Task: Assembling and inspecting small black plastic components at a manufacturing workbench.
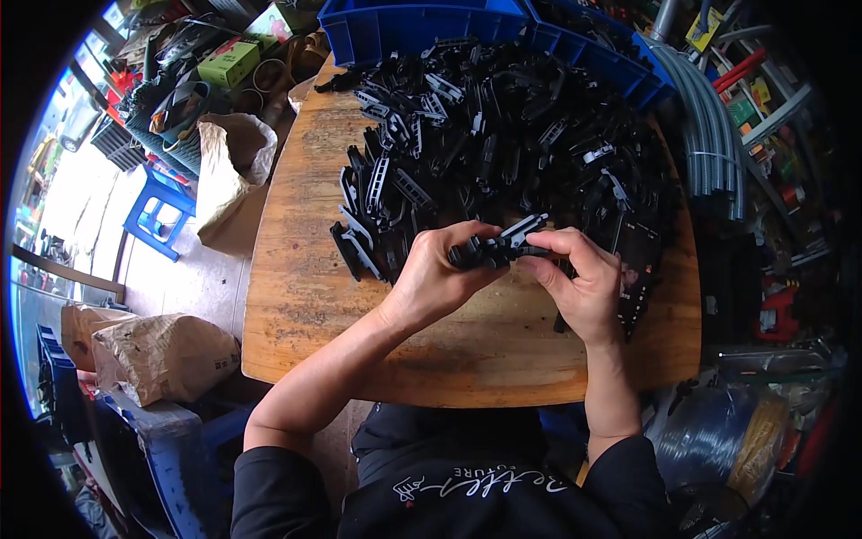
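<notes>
Gripping a narrow black-and-grey plastic part (485, 252) in curled fingers, the left hand (433, 274) and right hand (582, 280) seem mid-piece, any finished ones indistinguishable within the heap of black-and-grey plastic pieces (486, 163).

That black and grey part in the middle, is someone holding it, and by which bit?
Yes. The left grip holds the part round its left end; the right grip pinches its right side with thumb and forefinger.

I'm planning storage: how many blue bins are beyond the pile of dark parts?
2: one bin beyond the pile's left half, another bin beyond its right; others may be hidden.
</notes>
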Demonstrator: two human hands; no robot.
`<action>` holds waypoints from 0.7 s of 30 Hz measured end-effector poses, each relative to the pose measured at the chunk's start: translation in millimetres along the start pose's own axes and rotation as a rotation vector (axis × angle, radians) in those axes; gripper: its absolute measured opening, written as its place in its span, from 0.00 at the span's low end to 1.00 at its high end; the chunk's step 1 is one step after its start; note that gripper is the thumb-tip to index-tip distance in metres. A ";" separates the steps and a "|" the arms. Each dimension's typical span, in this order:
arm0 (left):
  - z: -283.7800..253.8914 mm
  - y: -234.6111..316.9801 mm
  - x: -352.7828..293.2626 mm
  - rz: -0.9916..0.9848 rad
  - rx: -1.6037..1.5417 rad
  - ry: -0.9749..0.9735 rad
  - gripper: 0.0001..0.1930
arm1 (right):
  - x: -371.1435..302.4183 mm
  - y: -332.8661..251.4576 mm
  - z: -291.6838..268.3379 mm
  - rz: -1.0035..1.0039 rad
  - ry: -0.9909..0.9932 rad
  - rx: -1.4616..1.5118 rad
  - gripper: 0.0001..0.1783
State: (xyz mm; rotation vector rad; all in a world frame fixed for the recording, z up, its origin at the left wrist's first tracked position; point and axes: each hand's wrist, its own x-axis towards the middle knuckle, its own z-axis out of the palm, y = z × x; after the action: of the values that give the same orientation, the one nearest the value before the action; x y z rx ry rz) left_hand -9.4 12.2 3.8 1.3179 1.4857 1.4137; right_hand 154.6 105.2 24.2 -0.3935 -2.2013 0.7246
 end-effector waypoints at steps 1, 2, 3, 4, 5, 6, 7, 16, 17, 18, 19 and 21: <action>0.6 -0.8 0.0 0.070 0.023 0.022 0.14 | 0.0 -0.9 1.6 -0.001 0.000 0.000 0.13; 0.7 -1.8 0.1 0.071 0.023 0.022 0.14 | -0.2 -1.9 2.9 -0.015 0.010 -0.024 0.13; 0.8 -2.8 0.2 0.158 0.073 0.033 0.14 | -0.6 -2.6 3.4 -0.030 0.021 -0.049 0.13; 0.3 -3.6 -0.2 0.245 0.123 0.042 0.15 | -1.9 -2.6 3.9 -0.030 0.021 -0.048 0.13; -0.5 -3.0 -0.6 0.244 0.125 0.042 0.15 | -3.4 -2.3 4.3 -0.001 0.015 -0.030 0.14; -1.6 -1.6 -1.1 0.245 0.132 0.031 0.15 | -4.4 -2.1 4.8 0.028 0.010 -0.012 0.15; -2.2 -0.1 -1.0 0.246 0.139 0.019 0.15 | -4.3 -1.8 4.9 0.029 0.011 -0.012 0.15; -1.3 2.8 -5.6 0.305 0.158 0.000 0.16 | -3.3 4.4 2.6 0.279 -0.138 0.495 0.23; -1.6 0.4 -5.9 0.359 0.188 0.021 0.17 | -3.4 3.0 3.1 0.312 -0.120 0.501 0.22; -1.2 -1.1 -7.1 0.357 0.189 0.021 0.17 | -4.3 1.0 3.2 0.312 -0.121 0.503 0.22; 0.0 -1.6 -8.4 0.396 0.208 0.029 0.17 | -5.1 -1.5 2.2 0.298 -0.105 0.482 0.21; 0.2 -1.2 -9.8 0.434 0.228 0.037 0.16 | -5.0 -4.0 2.4 0.283 -0.089 0.462 0.21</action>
State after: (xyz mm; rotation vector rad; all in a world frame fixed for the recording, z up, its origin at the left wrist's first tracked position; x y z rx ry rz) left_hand -7.0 3.0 1.1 1.8510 1.4762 1.5713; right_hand 155.9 98.7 22.4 -0.4425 -1.9958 1.3912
